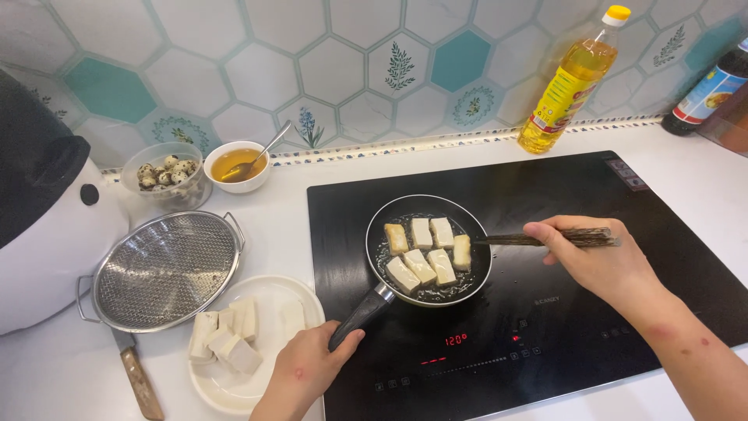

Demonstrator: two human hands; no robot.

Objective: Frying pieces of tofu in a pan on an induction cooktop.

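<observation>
Gripping the pan handle (360, 316) with the left hand (305, 373), fingers wrapped tight around it at the near edge of the black cooktop (545, 312). Holding a pair of dark chopsticks (538, 238) pinched in the right hand (598, 257), tips reaching in over the right rim of the small frying pan (428, 249). Frying seven tofu slabs (421, 253) in shallow bubbling oil, packed close, some touching. Risking a spatter onto the bare wrists if a slab is dropped back flat. Risking torn tofu too, with pieces sitting edge to edge and possibly sticking together. Tilting the pan by the handle could be sending oil over the rim onto the hot glass. Waiting just left: a white plate (273, 300) of raw tofu blocks (230, 335), a wire strainer (165, 269), a knife (139, 382) half tucked under it. Standing well behind, the oil bottle (573, 82).
</observation>
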